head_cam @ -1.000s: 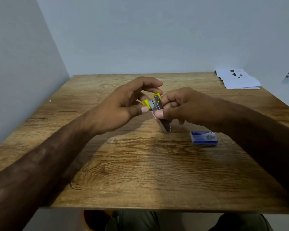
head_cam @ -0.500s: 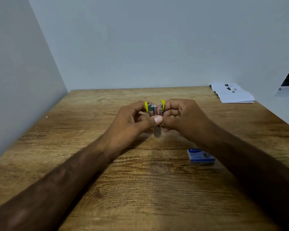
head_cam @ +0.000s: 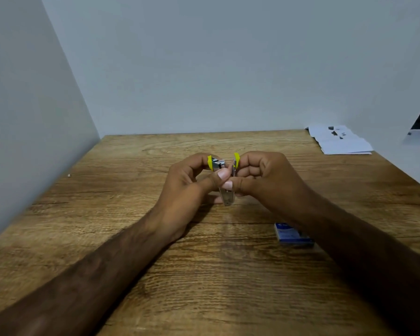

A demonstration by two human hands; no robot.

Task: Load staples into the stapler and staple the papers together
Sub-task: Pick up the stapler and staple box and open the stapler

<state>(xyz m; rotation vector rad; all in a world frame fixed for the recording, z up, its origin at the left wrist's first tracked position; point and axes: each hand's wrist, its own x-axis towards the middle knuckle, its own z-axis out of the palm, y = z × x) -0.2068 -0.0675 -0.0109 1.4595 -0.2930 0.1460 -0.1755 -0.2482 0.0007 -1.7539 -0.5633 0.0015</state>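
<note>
Yellow-tipped stapler (head_cam: 226, 180) splayed open, pinched between left hand (head_cam: 189, 187), right hand (head_cam: 262, 175).

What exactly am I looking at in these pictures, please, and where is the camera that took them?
There is no machine here: a person works with two bare hands. The camera is worn on the person's head and looks forward and down. The left hand and the right hand both grip a small stapler, whose yellow-tipped halves are spread apart. Beneath is a wooden table. On it a blue box, probably staples, lies partly hidden by the right forearm, and papers lie at the far right corner.
</note>
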